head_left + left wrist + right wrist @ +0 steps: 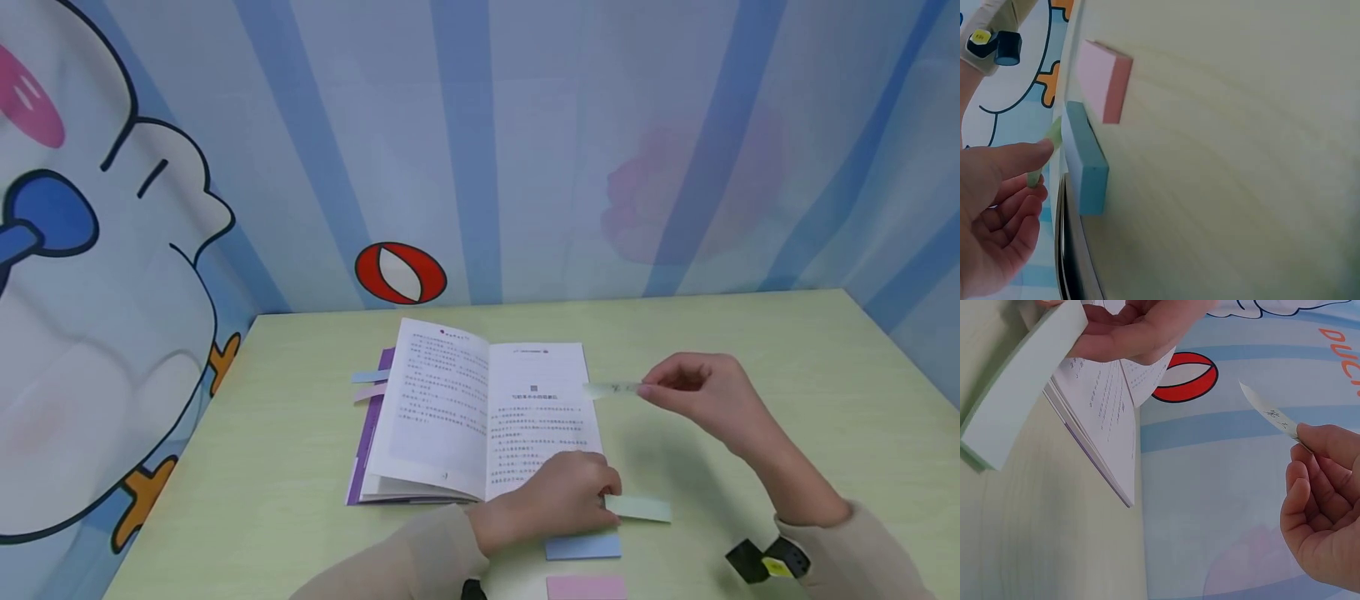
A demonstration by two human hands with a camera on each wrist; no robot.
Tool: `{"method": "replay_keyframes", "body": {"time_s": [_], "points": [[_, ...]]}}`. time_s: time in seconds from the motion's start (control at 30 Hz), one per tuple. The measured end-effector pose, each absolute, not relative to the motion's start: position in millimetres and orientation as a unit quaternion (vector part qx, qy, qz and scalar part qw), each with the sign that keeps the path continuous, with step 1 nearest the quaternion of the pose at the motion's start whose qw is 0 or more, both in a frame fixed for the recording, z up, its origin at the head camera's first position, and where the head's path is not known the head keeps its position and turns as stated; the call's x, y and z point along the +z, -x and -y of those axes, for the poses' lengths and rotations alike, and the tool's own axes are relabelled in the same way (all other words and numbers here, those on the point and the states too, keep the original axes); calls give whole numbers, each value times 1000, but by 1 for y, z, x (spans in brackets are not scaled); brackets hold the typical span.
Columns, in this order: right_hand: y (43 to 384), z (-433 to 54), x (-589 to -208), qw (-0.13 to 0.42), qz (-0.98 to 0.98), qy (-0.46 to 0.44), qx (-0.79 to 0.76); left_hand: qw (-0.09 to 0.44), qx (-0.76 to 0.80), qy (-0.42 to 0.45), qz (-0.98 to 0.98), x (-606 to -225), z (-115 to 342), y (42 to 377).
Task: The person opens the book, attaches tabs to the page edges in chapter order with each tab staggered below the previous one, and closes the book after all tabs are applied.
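My right hand [708,400] pinches a single pale green sticky note [613,390] between thumb and index finger, its free end at the right edge of the open book [536,425]. Handwritten marks show on this note in the right wrist view. Lower down, my left hand [562,493] overlaps the book's bottom right corner and grips a pad of green sticky notes [643,508] by one end. The left page [431,400] of the book is raised at an angle over its purple cover [367,442].
A blue sticky-note pad [583,547] lies just below the left hand, with a pink pad [587,588] nearer the front. Blue [367,377] and pink tabs [369,392] stick out from the book's left side. Behind the table [300,400] hangs a striped blue curtain [525,167].
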State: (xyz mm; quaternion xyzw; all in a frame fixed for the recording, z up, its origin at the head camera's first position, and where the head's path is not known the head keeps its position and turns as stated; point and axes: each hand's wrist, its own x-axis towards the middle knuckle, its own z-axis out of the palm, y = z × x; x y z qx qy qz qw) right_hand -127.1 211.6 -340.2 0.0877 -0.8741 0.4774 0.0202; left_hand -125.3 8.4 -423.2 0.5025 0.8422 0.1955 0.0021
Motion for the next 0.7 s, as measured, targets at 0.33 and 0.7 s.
{"method": "replay_keyframes", "body": {"time_s": [0.33,0.7], "points": [[130,-210,-346,24,877,-87,473,-29,136,-523,-841,-424,-9,121],[133,-212,-351,19,877,-81,473,12,152,-521,-840,-418,-5,123]]}}
